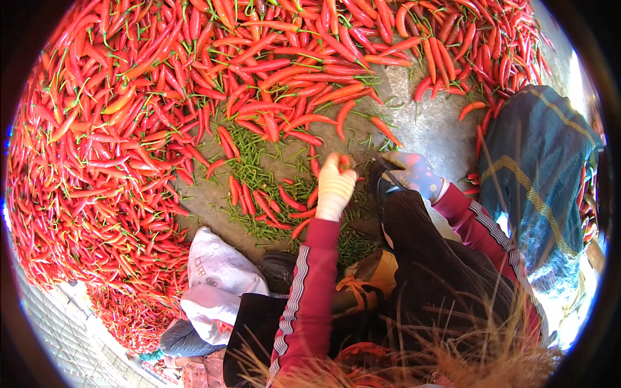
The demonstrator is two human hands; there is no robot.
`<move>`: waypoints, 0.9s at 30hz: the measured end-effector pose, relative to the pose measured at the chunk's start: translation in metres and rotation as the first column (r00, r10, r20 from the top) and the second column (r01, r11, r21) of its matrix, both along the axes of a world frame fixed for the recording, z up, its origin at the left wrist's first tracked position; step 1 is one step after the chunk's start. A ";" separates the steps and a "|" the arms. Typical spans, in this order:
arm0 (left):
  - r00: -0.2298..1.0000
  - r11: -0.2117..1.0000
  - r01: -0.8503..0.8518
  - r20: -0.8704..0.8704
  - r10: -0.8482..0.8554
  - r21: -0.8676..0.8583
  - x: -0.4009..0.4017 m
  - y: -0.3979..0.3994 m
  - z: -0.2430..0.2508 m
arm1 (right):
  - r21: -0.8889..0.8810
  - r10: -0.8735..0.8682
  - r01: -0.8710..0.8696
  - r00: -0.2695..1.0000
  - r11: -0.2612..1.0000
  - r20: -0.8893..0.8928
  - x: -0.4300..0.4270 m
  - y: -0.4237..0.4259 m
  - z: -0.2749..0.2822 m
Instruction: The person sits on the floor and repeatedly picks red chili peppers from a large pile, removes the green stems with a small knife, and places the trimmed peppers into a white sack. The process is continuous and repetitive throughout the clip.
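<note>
My left hand (pixel 337 180), in a pale yellowish glove, is closed around a red chili pepper (pixel 345 163), most of it hidden by the fingers. Below it, green pepper stems (pixel 264 165) are strewn over the concrete floor, with several loose red chilies (pixel 266 206) among them. To the right, my right hand (pixel 416 173) wears a grey glove with coloured dots. It is beside a dark shoe (pixel 380 180), at the end of my dark trouser leg (pixel 422 233). Whether its fingers hold anything cannot be made out.
A large heap of red chilies (pixel 111 160) curves around the left and far side. A white woven sack (pixel 220 266) lies at lower left, near another person's jeans-clad leg (pixel 189 335). On the right, a dark teal cloth with yellow bands (pixel 533 179) drapes over something.
</note>
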State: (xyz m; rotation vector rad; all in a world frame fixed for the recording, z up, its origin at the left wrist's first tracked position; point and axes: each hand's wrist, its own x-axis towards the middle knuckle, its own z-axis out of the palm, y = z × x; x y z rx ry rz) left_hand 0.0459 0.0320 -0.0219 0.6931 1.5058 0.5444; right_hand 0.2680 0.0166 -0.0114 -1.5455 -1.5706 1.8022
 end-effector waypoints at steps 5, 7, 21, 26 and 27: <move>0.432 0.525 -0.770 0.309 0.847 -0.363 0.003 0.064 -0.026 | -0.080 -0.228 0.221 0.969 0.972 -0.095 0.004 0.001 -0.001; 0.366 0.479 -0.767 0.321 0.873 -0.428 0.002 0.089 -0.033 | -0.024 -0.196 0.195 0.976 0.981 -0.098 0.007 0.001 0.003; 0.996 0.996 0.075 0.047 -0.077 0.047 -0.004 -0.006 0.000 | -0.252 -0.076 -0.009 0.942 0.968 -0.327 0.012 0.004 0.022; 0.823 0.854 0.502 -0.378 -0.423 0.137 -0.002 0.005 0.007 | -0.259 -0.154 0.051 0.906 0.964 -0.395 0.010 -0.005 0.004; 0.776 0.817 0.563 -0.419 -0.471 0.124 -0.001 0.008 0.009 | -0.253 -0.171 0.071 0.900 0.965 -0.401 0.010 -0.007 -0.001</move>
